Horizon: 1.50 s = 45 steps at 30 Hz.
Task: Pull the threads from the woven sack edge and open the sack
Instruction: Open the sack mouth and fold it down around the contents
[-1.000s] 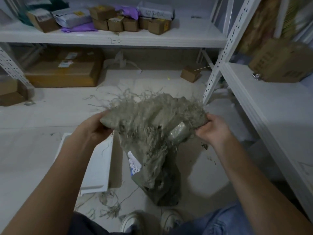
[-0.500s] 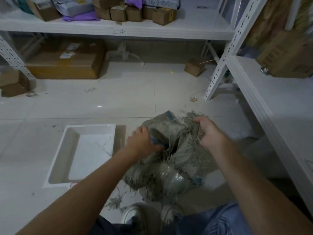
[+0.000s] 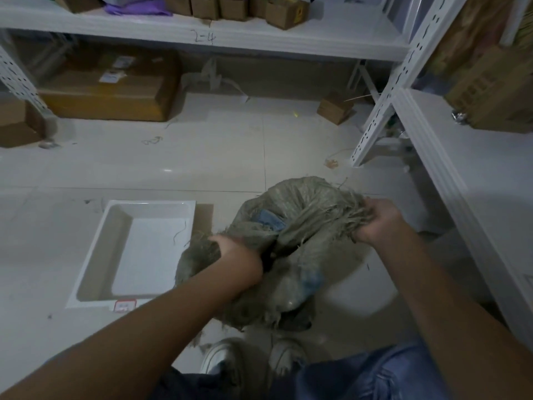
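A grey woven sack (image 3: 291, 206) with a frayed, thready edge sits low over the floor in front of my shoes. My right hand (image 3: 377, 223) grips the frayed rim at the sack's right side. My left hand (image 3: 230, 249) reaches into the sack's mouth, its fingers hidden inside, so I cannot tell what they hold. Something blue (image 3: 271, 220) shows inside the opening. Loose threads hang from the rim near my right hand.
A white shallow tray (image 3: 95, 272) lies on the tiled floor to the left, with a loose thread in it. White metal shelving (image 3: 432, 157) runs along the right and the back. Cardboard boxes (image 3: 109, 93) sit under the back shelf. My shoes (image 3: 219, 356) are below the sack.
The sack has come down from chest height to near the floor. My left hand left the rim and went into the sack's mouth. My right hand kept its hold on the frayed edge.
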Each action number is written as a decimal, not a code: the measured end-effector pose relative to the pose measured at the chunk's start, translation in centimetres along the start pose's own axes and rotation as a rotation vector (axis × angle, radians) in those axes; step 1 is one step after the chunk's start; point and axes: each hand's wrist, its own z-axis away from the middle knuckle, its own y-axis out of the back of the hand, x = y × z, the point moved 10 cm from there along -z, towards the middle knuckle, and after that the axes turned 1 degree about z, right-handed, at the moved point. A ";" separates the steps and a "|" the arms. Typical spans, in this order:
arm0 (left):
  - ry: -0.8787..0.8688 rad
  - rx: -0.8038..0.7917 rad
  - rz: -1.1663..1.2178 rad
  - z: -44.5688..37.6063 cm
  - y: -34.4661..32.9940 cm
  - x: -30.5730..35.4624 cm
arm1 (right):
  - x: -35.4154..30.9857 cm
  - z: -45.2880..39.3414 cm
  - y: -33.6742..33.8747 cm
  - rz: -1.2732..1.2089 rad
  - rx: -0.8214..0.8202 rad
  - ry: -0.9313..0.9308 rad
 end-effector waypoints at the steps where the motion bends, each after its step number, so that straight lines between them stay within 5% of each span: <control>1: 0.007 0.111 0.179 -0.9 1.9 -0.2 | 0.1 0.0 -0.1 -0.005 0.000 -0.005; 3: 0.017 0.226 0.372 -3.3 3.6 -0.7 | 0.4 -0.3 -0.1 -0.004 0.008 -0.004; 9: 0.085 0.240 0.378 -8.2 0.7 0.1 | -1.1 -1.3 0.2 0.214 0.018 0.121; 11: 0.081 0.249 0.533 -8.7 0.1 -0.7 | -3.5 -2.3 2.4 0.500 0.227 0.241; 13: 0.084 0.244 0.722 -8.9 0.1 -2.0 | -7.1 -0.8 3.9 0.988 0.612 0.464; 15: 0.078 0.257 0.800 -8.8 0.8 -3.0 | -9.1 2.8 0.5 1.336 0.761 0.866; 17: 0.055 0.281 0.827 -8.5 1.6 -3.5 | -6.5 4.7 -4.6 1.523 0.496 1.101; 20: 0.017 0.342 0.887 -7.7 3.0 -4.2 | 2.6 2.5 -9.2 1.929 -0.019 0.985; 23: 0.005 0.371 0.993 -7.1 3.4 -5.1 | 6.9 -2.2 -8.0 2.253 -0.048 0.803; 26: 0.018 0.383 1.072 -6.9 2.5 -6.5 | 6.3 -5.8 -4.7 2.305 0.007 0.653; 31: 0.008 0.305 1.214 -7.6 0.4 -9.7 | 3.9 -6.5 -2.1 1.991 0.010 0.593; 38: 0.248 0.237 1.626 -8.7 -4.6 -15.1 | -1.8 -6.6 2.4 1.777 0.225 0.544; 41: 0.398 0.221 1.498 -8.7 -6.3 -17.7 | -3.8 -6.8 5.1 1.673 0.325 0.526; 45: 0.296 0.222 0.728 -8.2 -4.3 -16.7 | -2.6 -7.7 5.1 1.545 0.226 0.438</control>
